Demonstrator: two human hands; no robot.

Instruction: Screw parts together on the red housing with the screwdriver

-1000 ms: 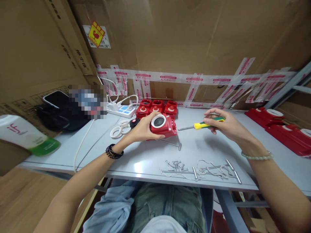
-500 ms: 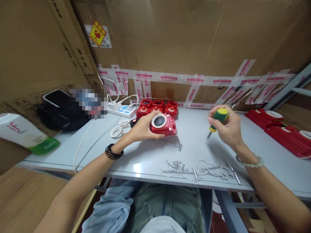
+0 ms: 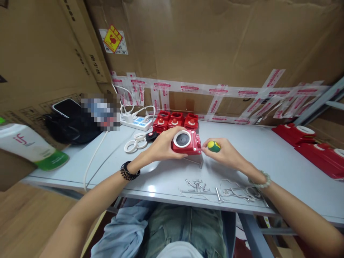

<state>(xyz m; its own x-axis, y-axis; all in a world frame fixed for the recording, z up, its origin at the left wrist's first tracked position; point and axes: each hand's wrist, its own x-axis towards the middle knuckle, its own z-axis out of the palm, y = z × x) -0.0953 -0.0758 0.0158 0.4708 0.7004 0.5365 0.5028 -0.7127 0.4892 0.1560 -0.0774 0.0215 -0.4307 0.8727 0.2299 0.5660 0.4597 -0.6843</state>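
Note:
Wrapped around a red box-shaped housing is my left hand, gripping it from the left side above the table. A white ring with a dark round centre faces up on the housing. My right hand holds a screwdriver with a green and yellow handle, right beside the housing's right edge. The hand and handle hide the screwdriver's shaft and tip. Under the housing lies a thin metal T-shaped rod. Several loose screws lie nearer the table's front edge.
Red housings stand behind my left hand, and larger red units lie at the right. White rings, a power strip and a white-green tube are at the left. Metal rods with string lie in front.
My right hand has brought the screwdriver leftward from the open table to the right edge of the red housing. My left hand keeps its grip on the housing.

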